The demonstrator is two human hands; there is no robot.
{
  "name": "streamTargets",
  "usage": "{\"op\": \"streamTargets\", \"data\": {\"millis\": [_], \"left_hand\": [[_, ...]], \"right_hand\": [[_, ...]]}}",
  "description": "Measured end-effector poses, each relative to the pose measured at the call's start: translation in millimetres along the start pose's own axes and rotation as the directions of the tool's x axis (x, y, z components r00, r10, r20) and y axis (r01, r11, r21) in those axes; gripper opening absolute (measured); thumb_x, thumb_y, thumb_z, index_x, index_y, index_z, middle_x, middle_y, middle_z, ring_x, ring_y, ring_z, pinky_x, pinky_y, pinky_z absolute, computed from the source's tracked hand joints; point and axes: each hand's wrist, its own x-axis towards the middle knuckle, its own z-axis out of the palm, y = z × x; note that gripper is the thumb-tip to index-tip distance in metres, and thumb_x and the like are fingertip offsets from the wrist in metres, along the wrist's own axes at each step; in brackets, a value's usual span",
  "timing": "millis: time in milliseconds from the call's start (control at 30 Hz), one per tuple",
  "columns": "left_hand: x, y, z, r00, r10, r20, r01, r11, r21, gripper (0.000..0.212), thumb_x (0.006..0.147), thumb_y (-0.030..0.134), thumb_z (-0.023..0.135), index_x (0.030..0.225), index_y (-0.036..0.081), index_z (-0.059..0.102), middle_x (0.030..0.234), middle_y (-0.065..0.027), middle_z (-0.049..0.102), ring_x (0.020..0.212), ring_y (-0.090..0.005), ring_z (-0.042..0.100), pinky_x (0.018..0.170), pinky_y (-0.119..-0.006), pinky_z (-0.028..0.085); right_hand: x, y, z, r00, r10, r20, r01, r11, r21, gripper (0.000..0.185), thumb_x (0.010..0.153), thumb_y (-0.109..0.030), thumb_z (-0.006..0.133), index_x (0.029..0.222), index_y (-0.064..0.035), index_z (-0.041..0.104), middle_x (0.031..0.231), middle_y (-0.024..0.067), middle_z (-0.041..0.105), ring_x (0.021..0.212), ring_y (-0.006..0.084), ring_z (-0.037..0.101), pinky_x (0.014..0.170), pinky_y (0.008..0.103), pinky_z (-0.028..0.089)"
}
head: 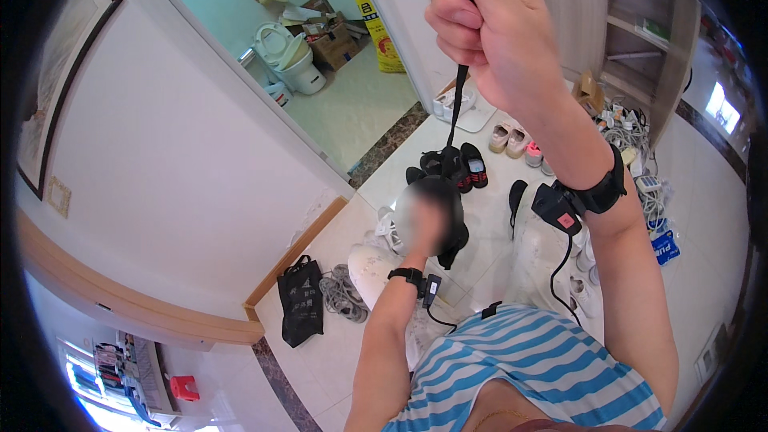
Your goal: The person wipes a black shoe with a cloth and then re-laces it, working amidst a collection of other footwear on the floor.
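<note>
My right hand (480, 18) is raised at the top of the view, its fingers closed around a narrow black strap (459, 102). The strap runs down, taut, to a dark item (450, 162) just beyond my left hand; what that item is, I cannot tell. Lower, near the middle, my left hand (425, 219) is on something black (456, 240), and a blur hides its fingers. Black shoes with red marks (475, 168) stand on the tiles right behind. White shoes (389, 228) lie left of my left hand.
A black bag (301, 300) and grey sneakers (343, 294) are by the left wall. Pale shoes (509, 138) stand farther back. Tangled cables (624, 126) lie beside an open cabinet (651, 42) at right. A doorway shows a toilet (300, 72) and cardboard boxes (335, 47).
</note>
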Motion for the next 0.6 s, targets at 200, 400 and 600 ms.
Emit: {"op": "streamTargets", "data": {"millis": [200, 400, 600], "left_hand": [[9.7, -10.7, -8.5, 0.97, 0.077, -0.232, -0.084, 0.996, -0.02, 0.016, 0.083, 0.013, 0.054, 0.091, 0.004, 0.064, 0.085, -0.0163, 0.061, 0.079, -0.0313, 0.059, 0.072, -0.046, 0.045], [23.5, 10.1, -86.5, 0.999, 0.009, 0.044, -0.005, 0.995, -0.098, 0.012, 0.084, 0.015, 0.056, 0.087, 0.006, 0.063, 0.082, -0.0131, 0.061, 0.07, -0.0275, 0.06, 0.059, -0.042, 0.048], [33.2, 55.3, -213.2, 0.994, 0.108, -0.017, -0.107, 0.993, 0.038, 0.009, 0.08, 0.014, 0.058, 0.087, 0.008, 0.061, 0.08, -0.0096, 0.06, 0.071, -0.0277, 0.061, 0.059, -0.041, 0.049]], "right_hand": [[0.2, 2.4, -16.2, 0.996, -0.023, 0.084, 0.03, 0.995, -0.091, 0.04, 0.103, -0.036, 0.041, 0.104, 0.0011, 0.057, 0.061, -0.0041, 0.036, 0.05, 0.0049, 0.03, 0.043, 0.0212, 0.025], [-20.3, 42.0, -40.3, 0.976, 0.116, 0.186, 0.057, 0.685, -0.726, 0.035, 0.096, -0.034, 0.055, 0.089, -0.0008, 0.064, 0.063, -0.0008, 0.048, 0.058, 0.0083, 0.043, 0.054, 0.0248, 0.036], [-82.5, 145.5, -149.6, 0.988, 0.127, 0.09, 0.062, 0.207, -0.976, 0.045, 0.084, -0.043, 0.068, 0.095, 0.0005, 0.064, 0.076, 0.0132, 0.065, 0.072, 0.0216, 0.063, 0.068, 0.0328, 0.05]]}}
